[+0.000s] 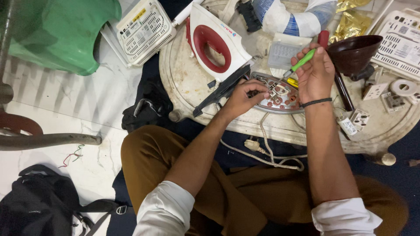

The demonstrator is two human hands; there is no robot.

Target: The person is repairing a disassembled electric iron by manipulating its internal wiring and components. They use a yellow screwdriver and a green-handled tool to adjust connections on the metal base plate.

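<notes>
Right hand (316, 72): grip clenched on a green screwdriver (297, 67), its tip down on the soleplate (280, 97). A dark band sits on that wrist.

Left hand (243, 97): fingers pinched on a small part at the soleplate's left end, just beside the screwdriver tip; I cannot tell what the part is.

Soleplate: metal, wiring side up, at the near middle of the desk (183, 83), between my hands. A white cord (267, 153) runs from it over the near edge to my lap.

Iron cover (216, 39): white and red, far left of the soleplate, tilted.

Black strip (223, 89): lies slantwise between cover and soleplate.

Brown bowl (353, 52): far right, just beyond my right hand.

White sockets (358, 119): right, near edge.

Green stool (57, 35): on the floor, far left.

Black bag (39, 205): floor, near left.
</notes>
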